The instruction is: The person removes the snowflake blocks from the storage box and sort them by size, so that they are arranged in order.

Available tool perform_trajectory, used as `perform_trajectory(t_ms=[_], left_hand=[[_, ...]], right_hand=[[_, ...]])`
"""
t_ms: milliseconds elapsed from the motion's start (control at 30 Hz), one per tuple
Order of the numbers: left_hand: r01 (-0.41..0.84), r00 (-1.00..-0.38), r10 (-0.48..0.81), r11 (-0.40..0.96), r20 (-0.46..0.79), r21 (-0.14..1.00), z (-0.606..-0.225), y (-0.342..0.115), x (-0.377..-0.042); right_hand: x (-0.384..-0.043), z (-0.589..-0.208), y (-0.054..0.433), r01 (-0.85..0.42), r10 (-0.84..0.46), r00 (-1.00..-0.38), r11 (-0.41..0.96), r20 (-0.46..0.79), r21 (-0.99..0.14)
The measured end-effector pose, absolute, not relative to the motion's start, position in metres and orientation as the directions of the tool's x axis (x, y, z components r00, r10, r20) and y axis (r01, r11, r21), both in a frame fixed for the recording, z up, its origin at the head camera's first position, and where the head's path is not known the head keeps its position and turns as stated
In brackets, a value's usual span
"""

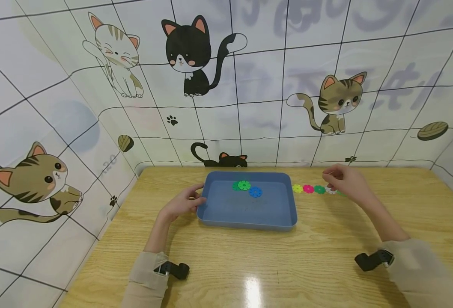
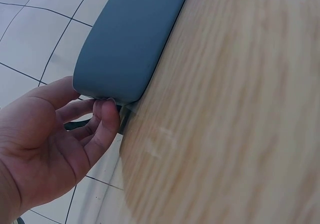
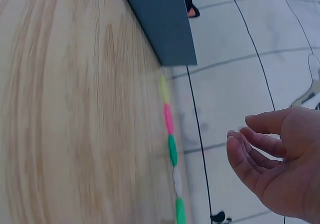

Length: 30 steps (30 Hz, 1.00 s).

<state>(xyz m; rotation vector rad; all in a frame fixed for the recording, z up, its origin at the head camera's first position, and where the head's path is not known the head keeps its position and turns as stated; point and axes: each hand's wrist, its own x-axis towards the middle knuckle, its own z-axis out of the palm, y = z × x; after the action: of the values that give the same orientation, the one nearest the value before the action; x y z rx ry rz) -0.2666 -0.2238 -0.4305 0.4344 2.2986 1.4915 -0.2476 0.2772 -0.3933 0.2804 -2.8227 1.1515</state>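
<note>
Blue tray (image 1: 230, 209); end against left hand (image 1: 182, 202)

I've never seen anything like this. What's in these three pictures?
No robot here, just a person's bare left hand and right hand. A head-worn camera took the wide picture; the left wrist camera and right wrist camera took the close-ups. On the wooden table sits a blue tray holding two green discs and a blue disc. Beside it runs a row of discs: yellow, pink, green, white, green. The left hand grips the tray's left side. The right hand hovers by the row, with nothing visible in it.
</note>
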Motion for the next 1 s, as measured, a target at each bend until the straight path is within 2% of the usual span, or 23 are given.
perform_trajectory(t_ms=[433, 733, 1000], left_hand=[[0.046, -0.894, 0.423, 0.411, -0.146, 0.911, -0.430, -0.222, -0.266], [0.043, -0.892, 0.428, 0.399, -0.144, 0.916, -0.430, -0.222, -0.266], [0.047, -0.894, 0.424, 0.411, -0.145, 0.910, -0.431, -0.223, -0.266]], right_hand=[[-0.258, -0.389, 0.208, -0.352, -0.292, -0.933, 0.617, 0.210, -0.704], [-0.271, -0.404, 0.163, -0.391, -0.373, -0.907, 0.573, 0.196, -0.720], [-0.283, -0.419, 0.139, -0.408, -0.415, -0.893, 0.590, 0.172, -0.697]])
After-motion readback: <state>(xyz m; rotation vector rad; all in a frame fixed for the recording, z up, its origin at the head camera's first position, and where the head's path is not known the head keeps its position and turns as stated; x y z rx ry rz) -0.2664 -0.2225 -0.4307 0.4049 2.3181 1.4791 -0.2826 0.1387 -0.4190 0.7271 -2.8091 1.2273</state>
